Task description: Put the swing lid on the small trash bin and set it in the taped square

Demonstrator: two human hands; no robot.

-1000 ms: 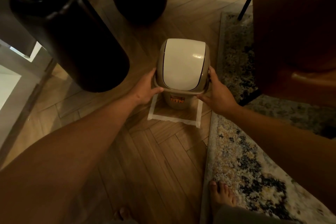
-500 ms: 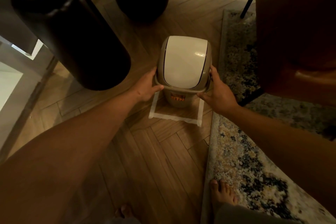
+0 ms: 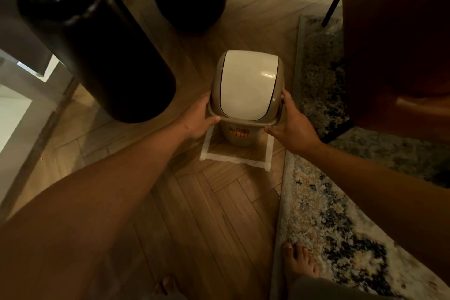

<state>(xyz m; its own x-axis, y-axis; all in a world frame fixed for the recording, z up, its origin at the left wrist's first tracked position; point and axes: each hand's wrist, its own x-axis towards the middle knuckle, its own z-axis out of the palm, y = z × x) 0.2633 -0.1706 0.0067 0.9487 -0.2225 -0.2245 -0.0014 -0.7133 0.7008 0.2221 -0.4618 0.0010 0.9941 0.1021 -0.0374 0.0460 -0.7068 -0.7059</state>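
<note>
Gripping small trash bin (image 3: 237,135) rim, left hand (image 3: 197,121), right hand (image 3: 293,129), orange label unreadable, inside taped square (image 3: 233,159)

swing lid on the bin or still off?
On. The swing lid sits on the trash bin, its white flap closed. Left hand and right hand grip the lid's rim on either side.

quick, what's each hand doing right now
Left hand: closed on the left side of the trash bin, at its rim.
Right hand: closed on the bin's right side.
</note>
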